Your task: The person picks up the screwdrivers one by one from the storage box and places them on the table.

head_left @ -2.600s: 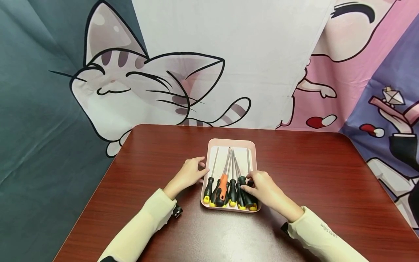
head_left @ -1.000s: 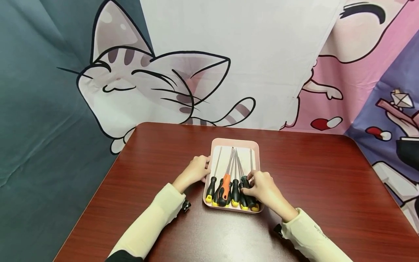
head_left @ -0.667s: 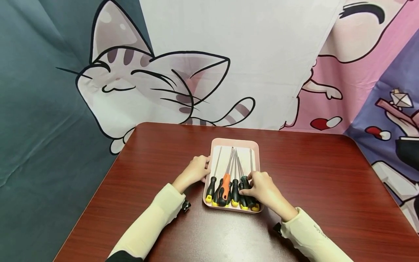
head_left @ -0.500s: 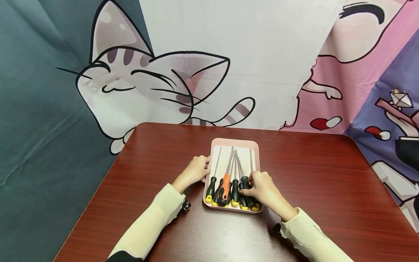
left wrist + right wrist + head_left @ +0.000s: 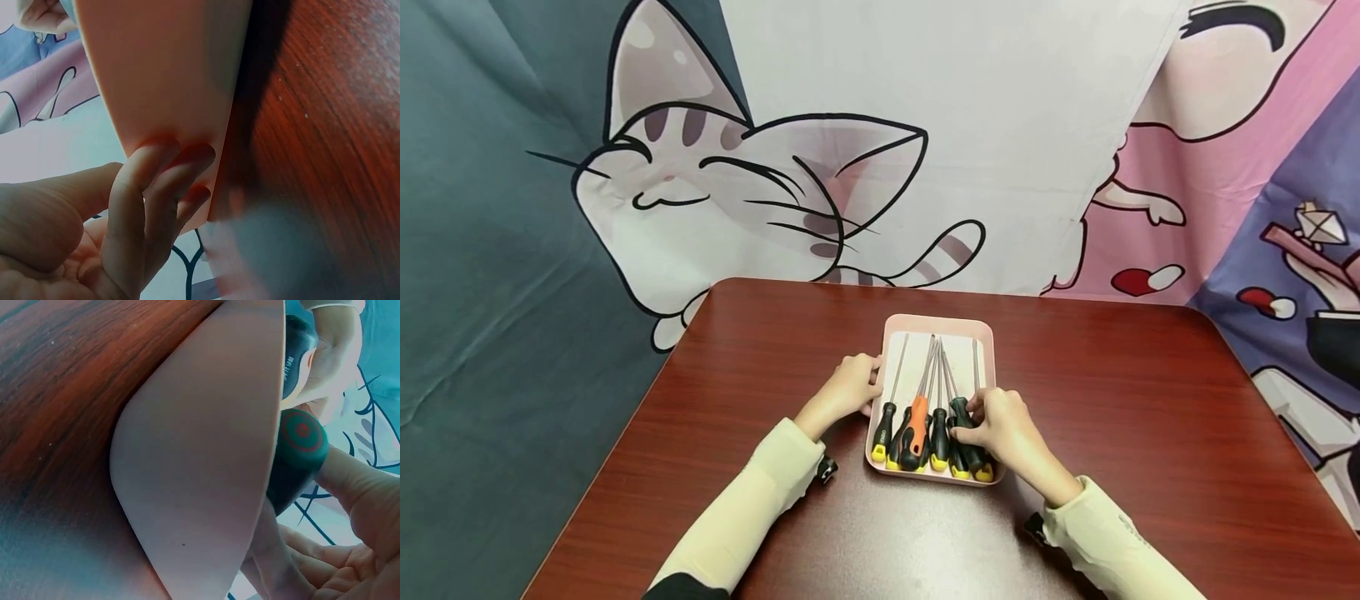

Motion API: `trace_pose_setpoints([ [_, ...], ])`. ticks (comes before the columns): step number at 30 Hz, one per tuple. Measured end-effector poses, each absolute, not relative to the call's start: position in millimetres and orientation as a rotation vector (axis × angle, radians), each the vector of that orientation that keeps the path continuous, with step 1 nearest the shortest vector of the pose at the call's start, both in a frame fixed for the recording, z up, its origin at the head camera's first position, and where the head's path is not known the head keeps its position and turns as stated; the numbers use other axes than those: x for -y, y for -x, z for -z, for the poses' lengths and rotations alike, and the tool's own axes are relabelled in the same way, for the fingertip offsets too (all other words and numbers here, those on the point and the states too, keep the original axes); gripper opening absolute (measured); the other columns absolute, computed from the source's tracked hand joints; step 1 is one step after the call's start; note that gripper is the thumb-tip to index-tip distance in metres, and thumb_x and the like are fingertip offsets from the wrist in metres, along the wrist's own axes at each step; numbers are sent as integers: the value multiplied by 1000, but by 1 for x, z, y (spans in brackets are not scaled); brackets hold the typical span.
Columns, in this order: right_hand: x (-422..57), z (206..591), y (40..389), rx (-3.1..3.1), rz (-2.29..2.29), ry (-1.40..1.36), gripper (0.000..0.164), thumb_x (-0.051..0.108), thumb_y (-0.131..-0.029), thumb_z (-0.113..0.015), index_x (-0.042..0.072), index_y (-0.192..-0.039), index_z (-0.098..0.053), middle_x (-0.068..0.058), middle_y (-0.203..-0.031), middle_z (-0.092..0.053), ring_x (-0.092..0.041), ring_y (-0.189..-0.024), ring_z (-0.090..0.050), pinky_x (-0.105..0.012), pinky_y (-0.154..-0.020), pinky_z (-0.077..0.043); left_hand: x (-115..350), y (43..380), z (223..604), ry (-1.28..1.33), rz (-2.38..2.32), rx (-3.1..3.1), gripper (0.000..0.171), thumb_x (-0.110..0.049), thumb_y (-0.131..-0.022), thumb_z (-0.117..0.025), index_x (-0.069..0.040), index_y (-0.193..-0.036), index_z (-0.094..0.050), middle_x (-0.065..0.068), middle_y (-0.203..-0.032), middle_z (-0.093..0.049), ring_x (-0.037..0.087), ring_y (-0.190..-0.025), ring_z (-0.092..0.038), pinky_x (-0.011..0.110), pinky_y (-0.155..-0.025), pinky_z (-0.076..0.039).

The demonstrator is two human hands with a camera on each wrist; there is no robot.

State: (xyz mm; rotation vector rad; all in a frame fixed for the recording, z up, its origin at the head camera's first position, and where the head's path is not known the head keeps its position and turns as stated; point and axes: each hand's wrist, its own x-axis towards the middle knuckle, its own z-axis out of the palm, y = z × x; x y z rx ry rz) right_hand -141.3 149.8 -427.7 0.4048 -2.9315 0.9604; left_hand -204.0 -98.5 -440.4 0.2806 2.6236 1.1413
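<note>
On the table (image 5: 1120,400): one pink tray (image 5: 938,323) of screwdrivers, handles toward the person. Dark-green screwdriver (image 5: 958,408), right side of tray, gripped between thumb and fingers of the right hand (image 5: 1009,425), which covers part of the handle. Orange-and-black screwdriver (image 5: 919,410), near tray centre, partly hiding black-and-yellow screwdrivers (image 5: 939,433); overlapping shaft tips hard to separate. Left hand (image 5: 844,387): fingers loosely bent, fingertips against the tray's outer left wall, thumb tip obscured. Sleeves (image 5: 741,500): both cut off below.

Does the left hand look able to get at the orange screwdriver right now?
Probably yes: the left hand touches the left side of the tray, and nothing visible covers the orange screwdriver.
</note>
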Motion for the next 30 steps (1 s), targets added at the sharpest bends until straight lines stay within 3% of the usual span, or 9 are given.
trace_pose_setpoints([
  [30,-161,417,138,2823,-1129,-321,31,14,-69,-89,-2,-87,-70,-7,-75,-71,-17,-67,-69,-34,-63,-61,99,205,442,-279,-1158,-2614,56,6,-92,-59,3,-146,-45,16,-95,-72,14,-46,-65,25,-46,-57],
])
